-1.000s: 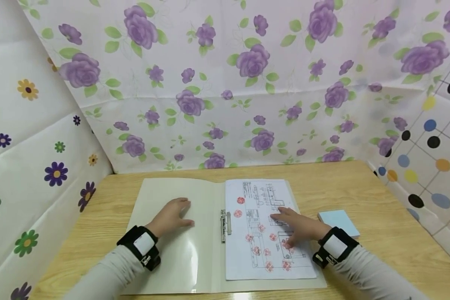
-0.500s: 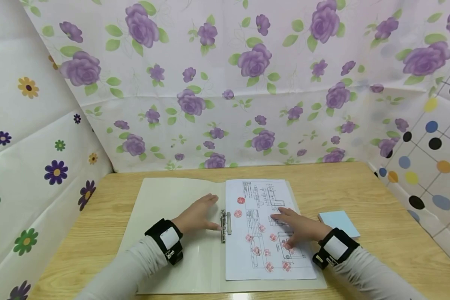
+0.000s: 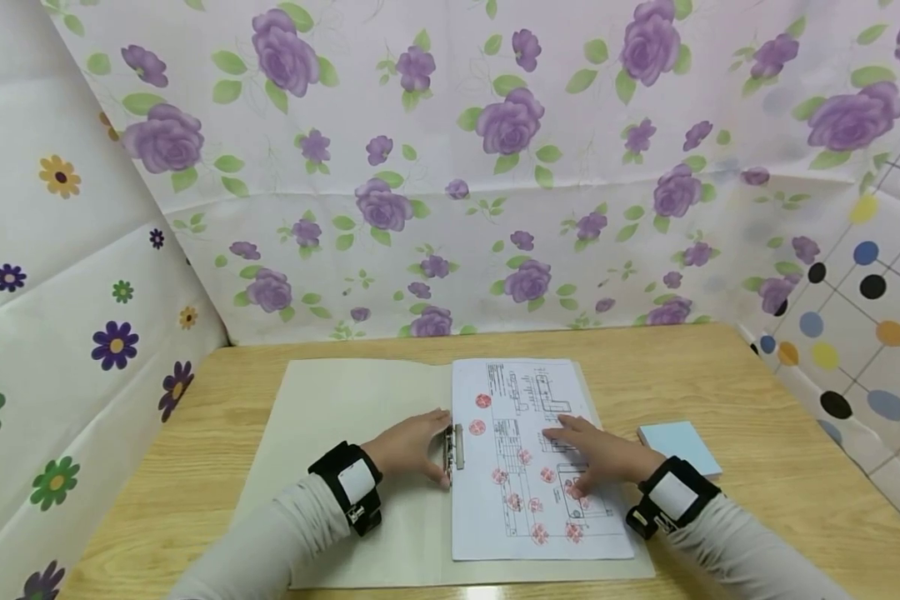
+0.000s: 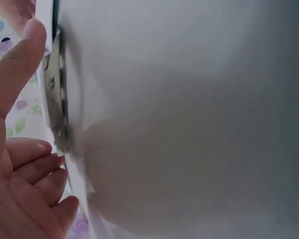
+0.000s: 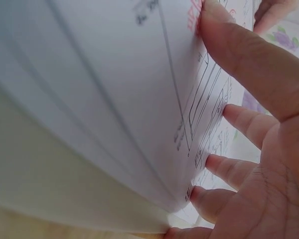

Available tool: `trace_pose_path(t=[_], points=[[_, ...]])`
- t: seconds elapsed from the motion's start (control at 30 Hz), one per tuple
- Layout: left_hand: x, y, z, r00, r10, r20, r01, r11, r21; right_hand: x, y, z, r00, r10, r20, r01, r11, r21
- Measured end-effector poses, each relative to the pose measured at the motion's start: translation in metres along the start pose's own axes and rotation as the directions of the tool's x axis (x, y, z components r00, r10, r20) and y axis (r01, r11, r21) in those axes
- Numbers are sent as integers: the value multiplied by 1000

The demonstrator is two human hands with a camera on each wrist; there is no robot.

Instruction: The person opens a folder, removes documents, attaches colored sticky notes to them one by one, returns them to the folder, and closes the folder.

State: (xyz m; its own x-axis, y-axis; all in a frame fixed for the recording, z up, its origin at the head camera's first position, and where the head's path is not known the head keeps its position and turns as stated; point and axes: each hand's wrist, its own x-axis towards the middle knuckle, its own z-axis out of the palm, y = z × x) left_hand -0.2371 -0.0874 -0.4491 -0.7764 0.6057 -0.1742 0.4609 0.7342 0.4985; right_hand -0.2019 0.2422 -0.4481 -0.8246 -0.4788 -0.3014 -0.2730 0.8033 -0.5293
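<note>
A cream file folder (image 3: 345,408) lies spread flat on the table. A stack of white papers (image 3: 510,533), printed with line drawings and red round stamps, covers its right side. Along the fold sits a metal lever clip (image 3: 459,447). My left hand (image 3: 408,446) is at this clip, its thumb toward one end and its fingers toward the other. In the left wrist view, the clip (image 4: 54,94) shows between the spread thumb (image 4: 17,69) and fingers. My right hand (image 3: 603,454) rests on the papers with fingers spread, fingertips touching the top sheet in the right wrist view.
A light blue block of paper (image 3: 681,446) sits right of the folder, partly behind the right wrist. The wooden table (image 3: 660,367) meets a flowered cloth (image 3: 450,250) at the back. Patterned cloths also hang at left and right. Both wrists wear black straps.
My left hand has moved right across the folder's left cover to the metal clip. The right hand has stayed in place on the papers.
</note>
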Motion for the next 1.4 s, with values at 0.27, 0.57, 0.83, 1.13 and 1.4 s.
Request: trace_pose_path(t=[0.27,0.57,0.83,1.13,1.4], points=[[0,3,7,1000,-8,-20,8,1000,-17,2,1,1,1000,-10,-3,10,1000,8],[8,14,10,998,-51,-23,52,998,43,-3,4,1,1000,-6,0,6,1000,21],[9,12,10,998,-37,-47,39,998,47,-3,3,4,1000,-11,-16,11,1000,19],[9,8,10,999,-23,-32,24,999,35,-6,0,4,999,-12,-40,13,1000,11],[8,9,5,1000,-5,-9,5,1000,20,-5,0,5,999,-12,-48,12,1000,-4]])
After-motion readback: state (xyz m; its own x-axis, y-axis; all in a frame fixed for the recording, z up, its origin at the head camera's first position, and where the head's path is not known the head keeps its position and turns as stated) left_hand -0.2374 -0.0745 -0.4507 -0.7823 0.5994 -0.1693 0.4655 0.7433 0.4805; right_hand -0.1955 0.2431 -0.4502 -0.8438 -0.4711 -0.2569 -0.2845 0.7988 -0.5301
